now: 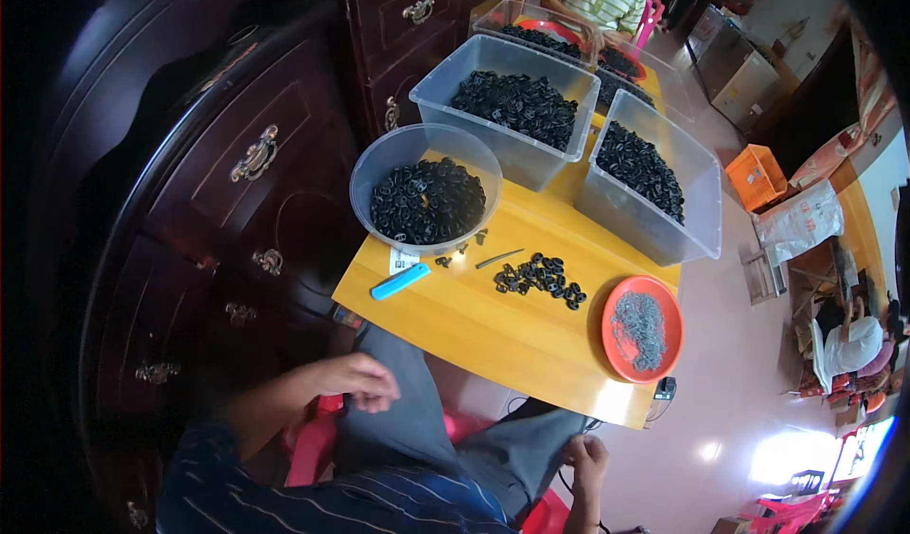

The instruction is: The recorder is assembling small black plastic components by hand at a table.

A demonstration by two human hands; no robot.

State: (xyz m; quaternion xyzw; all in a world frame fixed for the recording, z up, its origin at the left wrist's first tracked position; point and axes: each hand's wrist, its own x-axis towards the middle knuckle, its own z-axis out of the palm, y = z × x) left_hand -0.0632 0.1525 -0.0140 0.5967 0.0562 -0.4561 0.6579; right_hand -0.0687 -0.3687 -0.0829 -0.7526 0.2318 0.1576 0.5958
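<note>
Hands: two, well apart at the bottom of the frame; the left hand (365,380) is over the left thigh, fingers half bent, and the right hand (588,458) is curled beside the right thigh. Both palms are hidden, so I cannot tell whether either holds anything.
Black parts: one loose heap of small black parts (545,278) at mid-table, overlapping too much to count.
Blue tool: one blue tool (401,281), at the table's left, nearest the left hand; long axis from lower left to upper right.
Rod: one thin rod (500,258), left of the heap, slanting up to the right at a shallower angle; which end is the tip, I cannot tell.
Red bowl: one red bowl (671,335) at the table's right corner, nearest the right hand, with uncounted grey pieces (635,321) inside.
Containers: one round tub (362,193) and two large clear bins, left bin (517,162) and right bin (635,217), wall off the table's far side; all hold black parts.
Around: dark drawers (227,169) fill the left; one orange crate (755,176) sits upper right.
Between: the front edge of the yellow table (455,330) separates hands from heap.
</note>
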